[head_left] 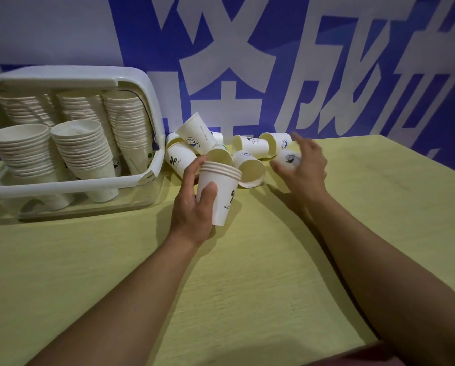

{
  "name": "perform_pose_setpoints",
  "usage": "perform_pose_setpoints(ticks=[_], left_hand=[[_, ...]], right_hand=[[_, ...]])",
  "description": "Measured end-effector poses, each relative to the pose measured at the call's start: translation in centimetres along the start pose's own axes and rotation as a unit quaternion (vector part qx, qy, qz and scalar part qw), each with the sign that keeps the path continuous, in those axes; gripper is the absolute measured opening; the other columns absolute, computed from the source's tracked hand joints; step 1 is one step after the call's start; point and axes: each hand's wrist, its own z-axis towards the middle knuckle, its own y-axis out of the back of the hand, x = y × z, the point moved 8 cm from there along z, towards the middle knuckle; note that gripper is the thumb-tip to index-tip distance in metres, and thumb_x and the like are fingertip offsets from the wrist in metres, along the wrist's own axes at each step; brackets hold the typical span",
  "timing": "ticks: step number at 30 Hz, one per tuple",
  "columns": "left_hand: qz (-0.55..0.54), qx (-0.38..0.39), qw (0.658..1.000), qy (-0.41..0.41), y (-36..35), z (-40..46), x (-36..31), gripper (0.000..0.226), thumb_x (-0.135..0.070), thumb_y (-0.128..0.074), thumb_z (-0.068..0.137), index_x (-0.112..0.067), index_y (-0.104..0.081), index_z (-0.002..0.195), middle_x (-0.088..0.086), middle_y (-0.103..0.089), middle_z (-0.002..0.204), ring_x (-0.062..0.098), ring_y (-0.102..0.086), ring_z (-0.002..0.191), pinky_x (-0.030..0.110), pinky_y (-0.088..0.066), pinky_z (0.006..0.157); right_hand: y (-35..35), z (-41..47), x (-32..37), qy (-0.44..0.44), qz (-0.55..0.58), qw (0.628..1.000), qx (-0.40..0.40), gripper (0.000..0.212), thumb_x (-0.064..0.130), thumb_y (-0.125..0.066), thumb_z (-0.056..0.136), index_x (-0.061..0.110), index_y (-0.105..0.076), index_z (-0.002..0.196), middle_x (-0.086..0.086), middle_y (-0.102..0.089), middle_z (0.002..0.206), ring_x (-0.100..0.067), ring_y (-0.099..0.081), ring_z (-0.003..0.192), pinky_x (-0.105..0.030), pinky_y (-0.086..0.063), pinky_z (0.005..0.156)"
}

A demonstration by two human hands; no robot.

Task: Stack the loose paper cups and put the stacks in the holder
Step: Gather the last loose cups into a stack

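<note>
Cup stack (222,191) gripped in left hand (194,204); blurred right hand (300,165) around cup (288,158).

The right hand (301,165) is motion-blurred, so its fingers cannot be made out clearly, nor whether they pinch the cup (288,158) in front of them. The left hand (194,204) hides the near side of the short stack (219,192) it grips. At nine o'clock, the holder (70,184) hides the bases of its stacks. Prints on the loose cups (221,151) are too small to read.
</note>
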Motion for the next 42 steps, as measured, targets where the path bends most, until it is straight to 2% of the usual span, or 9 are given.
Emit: perform_pose_setpoints(ticks=[5, 10, 14, 18, 26, 32, 36, 39, 42], left_hand=[[-0.021, -0.012, 1.0, 0.005, 0.2, 0.2, 0.3, 0.049, -0.057, -0.049, 0.074, -0.057, -0.046, 0.123, -0.004, -0.063, 0.115, 0.003, -0.066, 0.084, 0.02, -0.053, 0.065], [-0.028, -0.002, 1.0, 0.002, -0.1, 0.1, 0.0, 0.05, -0.055, -0.05, 0.074, -0.054, -0.048, 0.124, 0.005, -0.063, 0.122, 0.003, -0.066, 0.084, 0.017, -0.051, 0.064], [-0.026, 0.014, 1.0, -0.003, -0.3, -0.1, -0.1, 0.052, -0.053, -0.052, 0.075, -0.055, -0.048, 0.127, 0.005, -0.062, 0.131, 0.005, -0.066, 0.097, 0.016, -0.052, 0.07], [-0.013, 0.074, 0.997, -0.009, -1.0, -0.3, 0.0, 0.058, -0.048, -0.052, 0.079, -0.057, -0.047, 0.136, -0.01, -0.056, 0.144, 0.012, -0.058, 0.125, 0.028, -0.052, 0.094], [0.03, 0.124, 0.991, -0.031, -2.0, -1.0, -0.3, 0.059, -0.048, -0.053, 0.083, -0.055, -0.045, 0.141, -0.015, -0.056, 0.143, 0.012, -0.058, 0.126, 0.038, -0.052, 0.099], [0.029, 0.119, 0.992, -0.011, -1.8, -0.6, -0.1, 0.064, -0.052, -0.048, 0.08, -0.057, -0.04, 0.143, -0.017, -0.055, 0.141, 0.003, -0.059, 0.117, 0.022, -0.053, 0.085], [0.019, 0.084, 0.996, -0.017, -1.4, -0.3, 0.0, 0.06, -0.051, -0.048, 0.079, -0.06, -0.043, 0.138, -0.013, -0.055, 0.142, 0.009, -0.06, 0.119, 0.031, -0.054, 0.09], [-0.028, 0.0, 0.999, 0.014, 0.2, 0.4, 0.4, 0.056, -0.049, -0.051, 0.076, -0.062, -0.046, 0.13, -0.016, -0.059, 0.138, 0.011, -0.06, 0.12, 0.037, -0.053, 0.097], [-0.069, -0.053, 0.995, 0.051, 1.3, 0.8, 1.3, 0.054, -0.037, -0.052, 0.08, -0.056, -0.05, 0.13, -0.029, -0.068, 0.113, 0.011, -0.068, 0.102, 0.041, -0.057, 0.085]], right_hand=[[-1.0, 0.5, -1.1, -0.01, -0.098, 0.994, 0.042, 0.043, 0.041, -0.074, 0.084, 0.03, -0.062, 0.123, 0.001, -0.043, 0.143, -0.027, -0.035, 0.132, -0.05, -0.033, 0.105], [-1.2, 0.3, -2.3, -0.034, -0.108, 0.991, 0.07, 0.068, 0.016, -0.076, 0.082, 0.031, -0.043, 0.139, -0.005, -0.03, 0.147, -0.032, -0.031, 0.131, -0.049, -0.041, 0.105], [1.5, 0.5, -0.7, -0.016, 0.077, 0.996, -0.029, 0.077, 0.021, -0.079, 0.082, 0.026, -0.028, 0.139, -0.005, -0.038, 0.139, -0.025, -0.044, 0.125, -0.035, -0.049, 0.1], [3.5, -1.7, 3.3, 0.09, 0.251, 0.963, -0.04, 0.048, 0.036, -0.065, 0.093, 0.029, -0.035, 0.13, 0.004, -0.044, 0.127, -0.018, -0.056, 0.111, -0.026, -0.059, 0.081], [-0.5, -6.3, 8.1, 0.2, 0.215, 0.939, 0.181, 0.039, 0.042, -0.049, 0.093, 0.027, -0.053, 0.128, 0.008, -0.056, 0.123, -0.001, -0.056, 0.103, -0.012, -0.048, 0.076], [-3.8, -8.2, 8.9, 0.222, 0.182, 0.918, 0.274, 0.039, 0.055, -0.045, 0.094, 0.039, -0.048, 0.13, 0.01, -0.055, 0.127, -0.003, -0.052, 0.115, -0.027, -0.047, 0.092], [-1.8, -6.8, 8.1, 0.228, 0.186, 0.932, 0.213, 0.052, 0.056, -0.033, 0.094, 0.027, -0.058, 0.129, 0.004, -0.06, 0.124, -0.008, -0.056, 0.111, -0.026, -0.048, 0.09], [0.4, -3.2, 5.4, 0.144, 0.2, 0.967, 0.063, 0.028, 0.03, -0.045, 0.101, 0.024, -0.061, 0.124, 0.009, -0.06, 0.117, -0.001, -0.057, 0.101, -0.024, -0.049, 0.084], [0.1, 1.1, 2.2, 0.051, 0.017, 0.999, 0.003, 0.039, 0.01, -0.06, 0.095, 0.022, -0.056, 0.133, 0.0, -0.053, 0.135, -0.018, -0.053, 0.118, -0.031, -0.046, 0.098]])
